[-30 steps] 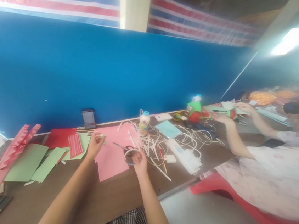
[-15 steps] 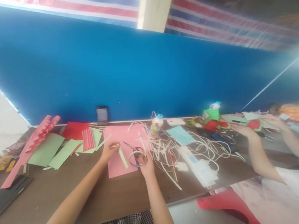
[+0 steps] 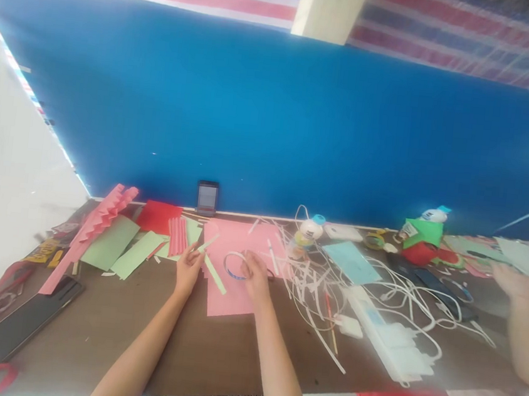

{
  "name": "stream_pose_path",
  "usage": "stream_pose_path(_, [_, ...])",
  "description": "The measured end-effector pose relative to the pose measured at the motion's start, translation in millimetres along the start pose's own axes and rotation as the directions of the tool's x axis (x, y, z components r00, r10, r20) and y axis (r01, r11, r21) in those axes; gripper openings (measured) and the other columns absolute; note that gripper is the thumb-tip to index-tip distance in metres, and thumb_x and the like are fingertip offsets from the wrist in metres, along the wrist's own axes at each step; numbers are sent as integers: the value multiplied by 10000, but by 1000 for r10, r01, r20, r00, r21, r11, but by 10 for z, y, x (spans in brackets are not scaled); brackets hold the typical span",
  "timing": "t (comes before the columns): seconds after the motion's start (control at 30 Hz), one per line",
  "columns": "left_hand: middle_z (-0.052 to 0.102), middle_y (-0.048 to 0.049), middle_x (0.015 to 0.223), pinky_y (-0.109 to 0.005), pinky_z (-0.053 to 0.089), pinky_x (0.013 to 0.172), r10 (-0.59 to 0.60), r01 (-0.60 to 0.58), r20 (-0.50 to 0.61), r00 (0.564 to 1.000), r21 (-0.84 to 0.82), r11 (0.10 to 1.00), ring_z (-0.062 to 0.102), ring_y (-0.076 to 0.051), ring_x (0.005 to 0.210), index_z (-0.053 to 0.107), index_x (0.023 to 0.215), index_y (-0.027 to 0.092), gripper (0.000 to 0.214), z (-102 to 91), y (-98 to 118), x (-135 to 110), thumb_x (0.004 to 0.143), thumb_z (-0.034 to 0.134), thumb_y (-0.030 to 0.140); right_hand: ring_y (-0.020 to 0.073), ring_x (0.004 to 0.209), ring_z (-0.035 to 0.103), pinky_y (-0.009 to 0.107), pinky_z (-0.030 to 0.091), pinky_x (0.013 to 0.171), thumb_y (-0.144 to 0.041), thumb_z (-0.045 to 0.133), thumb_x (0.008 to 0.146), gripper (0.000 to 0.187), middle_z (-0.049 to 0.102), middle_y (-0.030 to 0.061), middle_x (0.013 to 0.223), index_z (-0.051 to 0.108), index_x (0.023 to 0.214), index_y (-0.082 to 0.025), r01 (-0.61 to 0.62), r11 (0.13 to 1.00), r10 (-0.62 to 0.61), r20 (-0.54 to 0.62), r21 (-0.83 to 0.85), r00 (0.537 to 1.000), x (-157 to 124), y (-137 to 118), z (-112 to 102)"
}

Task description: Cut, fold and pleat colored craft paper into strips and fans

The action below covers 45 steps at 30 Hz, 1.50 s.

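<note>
My left hand (image 3: 189, 269) is closed in a pinch on a light green paper strip (image 3: 215, 273) that slants down to the right over a pink paper sheet (image 3: 237, 277). My right hand (image 3: 255, 277) holds a roll of tape (image 3: 233, 264) with a blue edge, just above the same sheet. Both hands hover low over the brown table (image 3: 210, 350), a hand's width apart.
Folded pink and green papers (image 3: 117, 245) lie to the left, a phone (image 3: 206, 197) leans on the blue wall (image 3: 300, 126). A glue bottle (image 3: 305, 234), white paper strips (image 3: 313, 279), cables and a power strip (image 3: 391, 343) lie right. Another person's hand (image 3: 511, 280) works at far right.
The view has swung left and tilted. My hands have drawn closer together, the tape roll now sits nearer the green strip. The other person has mostly left the view.
</note>
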<state>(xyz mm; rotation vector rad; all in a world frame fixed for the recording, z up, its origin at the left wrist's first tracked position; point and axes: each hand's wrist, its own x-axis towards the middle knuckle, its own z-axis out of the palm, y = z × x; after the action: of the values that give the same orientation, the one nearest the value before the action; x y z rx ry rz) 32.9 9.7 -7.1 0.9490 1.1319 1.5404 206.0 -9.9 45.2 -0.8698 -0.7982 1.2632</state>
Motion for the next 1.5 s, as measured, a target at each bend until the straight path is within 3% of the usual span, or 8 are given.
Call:
stream_pose_path(0.1, [673, -78, 858, -309, 485, 772, -12, 10, -49, 999, -31, 999, 638, -187, 844, 508, 1120, 142, 500, -1, 0, 58, 679, 651, 332, 46, 390, 284, 209, 203, 399, -326, 660, 683, 154, 426, -68, 457, 628, 754, -193, -64, 996, 59, 87, 57, 994, 60, 81, 64])
stream_pose_path(0.2, [677, -99, 904, -335, 473, 815, -31, 30, -29, 999, -33, 999, 629, -204, 886, 575, 1008, 137, 390, 16, 5, 77, 678, 646, 332, 27, 364, 332, 208, 206, 374, -331, 687, 644, 167, 628, -14, 733, 628, 750, -216, -164, 984, 147, 193, 73, 970, 81, 150, 14])
stream_pose_path(0.33, [684, -101, 901, -356, 479, 820, -23, 23, 11, 1000, -21, 1000, 629, -217, 891, 625, 868, 137, 268, 53, 11, 65, 693, 624, 340, 14, 311, 336, 200, 203, 346, -331, 699, 628, 162, 654, -15, 769, 613, 697, -213, -258, 966, 243, 253, 25, 936, 51, 235, -44])
stream_pose_path(0.57, [690, -92, 890, -336, 495, 785, -42, 34, 143, 989, 58, 998, 638, -213, 854, 664, 852, 138, 245, 84, -35, -2, 711, 603, 329, 6, 304, 265, 192, 153, 318, -358, 640, 694, 189, 621, -6, 616, 630, 660, -173, -180, 969, 210, 182, -170, 961, -60, 275, 102])
stream_pose_path(0.77, [703, -78, 817, -307, 497, 724, -71, 40, 212, 975, 147, 988, 641, -211, 778, 703, 787, 135, 227, 74, -9, -44, 689, 623, 324, 118, 461, 527, 243, 432, 457, -374, 622, 697, 221, 649, 39, 626, 662, 665, -159, -29, 892, 90, 116, -451, 989, -113, 204, 249])
stream_pose_path(0.9, [701, -66, 781, -295, 493, 705, -108, 78, 247, 963, 129, 989, 633, -200, 754, 709, 808, 135, 234, 74, 24, -66, 703, 610, 320, 186, 654, 619, 299, 509, 633, -345, 624, 684, 189, 669, 61, 692, 657, 673, -159, 47, 865, 27, 140, -499, 990, -135, 271, 247])
stream_pose_path(1.13, [698, -67, 765, -301, 502, 707, -126, 105, 319, 939, 84, 991, 630, -195, 728, 713, 799, 132, 214, 81, 72, -81, 696, 610, 289, 179, 653, 616, 293, 501, 637, -342, 580, 729, 205, 659, 59, 674, 643, 687, -151, 98, 827, 16, 198, -553, 980, -115, 342, 203])
stream_pose_path(1.5, [693, -61, 736, -307, 505, 713, -100, 76, 318, 943, 87, 993, 629, -195, 723, 696, 718, 129, 190, 75, 79, -72, 704, 600, 292, 146, 571, 568, 266, 475, 587, -354, 587, 720, 224, 607, 25, 590, 603, 617, -156, 90, 831, -13, 143, -550, 990, -119, 330, 225])
